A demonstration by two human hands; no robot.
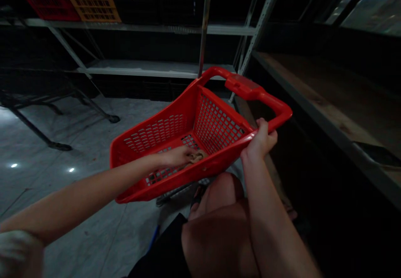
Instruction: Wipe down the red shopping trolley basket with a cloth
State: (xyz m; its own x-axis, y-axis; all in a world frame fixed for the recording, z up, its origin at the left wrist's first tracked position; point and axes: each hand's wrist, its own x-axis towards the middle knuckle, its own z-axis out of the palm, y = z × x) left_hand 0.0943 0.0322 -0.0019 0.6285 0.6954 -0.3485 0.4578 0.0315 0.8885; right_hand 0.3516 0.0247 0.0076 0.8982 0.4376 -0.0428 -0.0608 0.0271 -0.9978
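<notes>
A red plastic shopping cart [163, 188] with mesh-like sides stands in front of my knees, its handle turned to the upper right. Reaching down inside the basket, my left hand [179, 156] is closed on a crumpled tan cloth [197, 157] near the side wall closest to me. My right hand [260, 139] wraps round the cart's edge where the rim meets the handle [247, 88]. Dim light makes the finer details of the fingers hard to see.
Behind the cart is a white metal shelf [150, 70] with red and yellow crates [90, 0] on its upper level. A dark wheeled cart [40, 132] stands at left. To the right runs a wooden ledge [313, 90] with a dark flat object [376, 152] on it.
</notes>
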